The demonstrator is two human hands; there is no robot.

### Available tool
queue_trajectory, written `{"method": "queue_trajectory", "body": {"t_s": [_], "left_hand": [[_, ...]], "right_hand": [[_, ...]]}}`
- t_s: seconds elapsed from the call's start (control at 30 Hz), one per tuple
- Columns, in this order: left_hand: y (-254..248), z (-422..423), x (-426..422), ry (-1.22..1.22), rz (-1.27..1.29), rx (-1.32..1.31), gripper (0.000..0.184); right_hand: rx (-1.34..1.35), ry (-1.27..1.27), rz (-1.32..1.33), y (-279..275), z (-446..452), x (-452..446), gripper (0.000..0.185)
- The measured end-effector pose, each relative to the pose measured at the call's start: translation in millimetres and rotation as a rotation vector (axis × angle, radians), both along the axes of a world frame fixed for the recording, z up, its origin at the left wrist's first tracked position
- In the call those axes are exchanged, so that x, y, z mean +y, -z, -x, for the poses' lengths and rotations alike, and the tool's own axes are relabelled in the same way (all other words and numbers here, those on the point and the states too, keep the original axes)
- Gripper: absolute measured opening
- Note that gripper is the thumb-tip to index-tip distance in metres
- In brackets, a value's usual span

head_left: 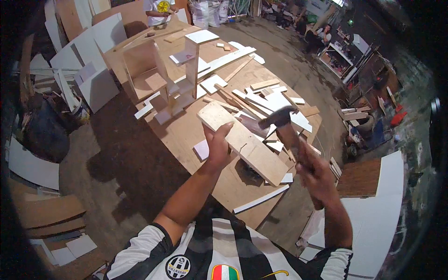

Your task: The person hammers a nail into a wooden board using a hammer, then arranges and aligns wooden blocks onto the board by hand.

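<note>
My left hand (218, 145) grips the near edge of a pale wooden board (263, 158), its thumb lying on the top face. The board slants across the near part of the work table. A small bent nail (242, 146) appears to stick out of its face, right of my thumb. In my right hand (318, 176) is a hammer (285, 126), fingers wrapped round the handle. Its dark head is raised above the far edge of the board, apart from the nail. A dark object (249, 172), mostly hidden, lies under the board.
The plywood table (179, 140) carries several wood offcuts (266, 100) and an open wooden cabinet frame (144, 70). A white strip (261, 199) lies near its front corner. White panels (95, 88) lean at left. Another person (161, 11) stands at the far end.
</note>
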State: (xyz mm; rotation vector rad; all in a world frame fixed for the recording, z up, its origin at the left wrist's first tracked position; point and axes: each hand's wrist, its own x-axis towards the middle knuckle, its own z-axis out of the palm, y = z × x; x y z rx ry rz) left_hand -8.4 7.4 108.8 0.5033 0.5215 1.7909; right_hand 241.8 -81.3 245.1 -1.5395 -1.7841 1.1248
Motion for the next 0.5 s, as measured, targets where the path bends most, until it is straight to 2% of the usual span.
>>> {"method": "queue_trajectory", "body": {"t_s": [0.07, 0.1, 0.27, 0.33, 0.37, 0.43, 0.5], "left_hand": [[-2.3, 1.2, 0.1, -0.005, 0.011, 0.034, 0.058], [-2.6, 0.5, 0.4, -0.003, 0.01, 0.038, 0.058], [-4.5, -2.6, -2.4, -0.012, 0.054, 0.006, 0.059], [0.5, -2.3, 1.1, -0.004, 0.035, 0.017, 0.058], [4.7, -0.5, 2.6, 0.004, 0.018, 0.029, 0.058], [11.7, 1.1, 6.2, 0.0, 0.014, 0.039, 0.057], [12.2, 0.9, 7.9, 0.001, 0.006, 0.051, 0.056]], "right_hand": [[-0.228, -0.105, -0.42, 17.8, 2.7, -25.3, 0.063], [-0.31, -0.081, -0.412, 19.3, 12.7, -39.1, 0.065], [-0.278, -0.101, -0.362, 8.9, 27.0, -52.0, 0.069], [-0.235, -0.063, -0.572, 8.4, 32.0, -52.2, 0.07], [-0.235, -0.064, -0.57, 10.1, 34.8, -52.6, 0.07], [-0.479, -0.183, -0.569, 14.0, 36.3, -53.3, 0.072], [-0.462, -0.15, -0.487, 9.8, 36.9, -54.4, 0.072]]}}
